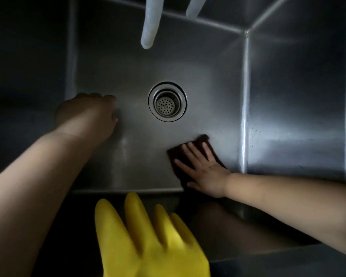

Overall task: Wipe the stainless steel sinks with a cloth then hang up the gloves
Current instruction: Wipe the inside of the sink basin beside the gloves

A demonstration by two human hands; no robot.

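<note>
I look straight down into a deep stainless steel sink (128,72) with a round perforated drain (167,101) in its floor. A dark brown cloth (174,155) lies on the floor near the front right corner. My right hand (205,170) presses flat on it with fingers spread. My left hand (88,114) rests on the floor at the left wall, fingers curled under, with nothing visible in it. A yellow rubber glove (148,238) lies at the sink's near edge, fingers pointing towards the basin.
Two pale translucent hoses hang down at the top, the longer one (149,23) ending above the back of the basin, the shorter one (194,7) to its right. The right wall (296,96) shines with small water specks.
</note>
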